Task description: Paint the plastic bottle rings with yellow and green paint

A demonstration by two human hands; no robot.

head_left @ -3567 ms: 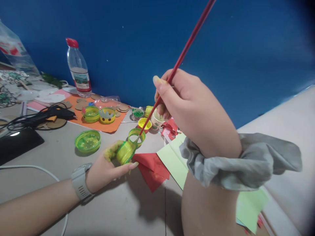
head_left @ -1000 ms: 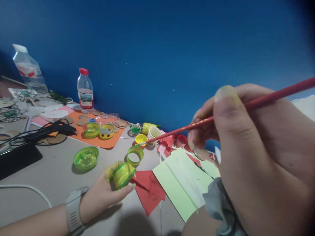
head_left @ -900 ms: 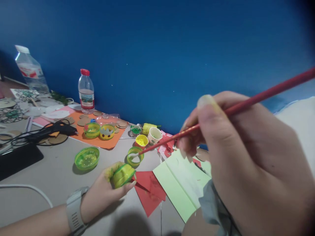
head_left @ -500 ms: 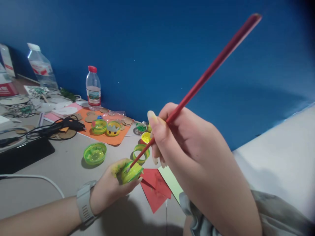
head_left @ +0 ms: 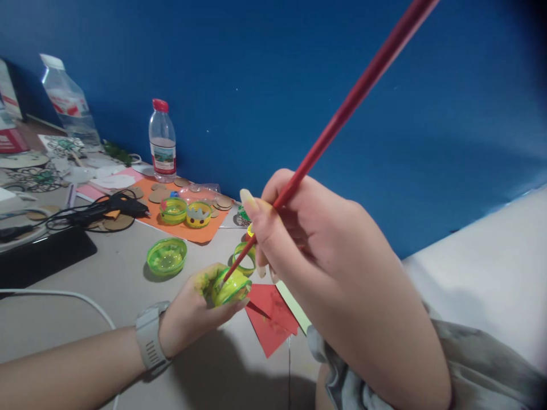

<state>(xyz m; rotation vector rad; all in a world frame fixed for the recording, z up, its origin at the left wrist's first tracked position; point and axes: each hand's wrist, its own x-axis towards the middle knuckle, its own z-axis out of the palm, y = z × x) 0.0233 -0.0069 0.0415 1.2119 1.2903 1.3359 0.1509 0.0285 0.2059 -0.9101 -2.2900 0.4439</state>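
Note:
My right hand (head_left: 316,245) pinches a long red-handled paintbrush (head_left: 337,128), tilted down to the left. Its bristles touch the side of a small cup-like piece (head_left: 233,286), coated in wet yellow-green paint, that looks like a cut bottle bottom. Around that piece curl the fingers of my left hand (head_left: 192,302), smeared with yellow-green paint near the thumb. Behind it a yellow-green ring (head_left: 244,259) stands on the table, partly covered by the brush. A green-painted bottle bottom (head_left: 166,257) lies left of my left hand. A yellow paint pot is mostly hidden behind my right fingers.
Orange paper (head_left: 200,234) carries two decorated yellow-green rings and several cardboard discs. A red-capped bottle (head_left: 163,142) stands behind it. Red paper (head_left: 269,324) lies in front of my hands. At left are a black glue gun (head_left: 123,205) with its cable, a black slab and a larger bottle (head_left: 72,105).
The view has tilted slightly. My right hand and brush have shifted a little left and lower on the painted piece. My left hand still holds that piece.

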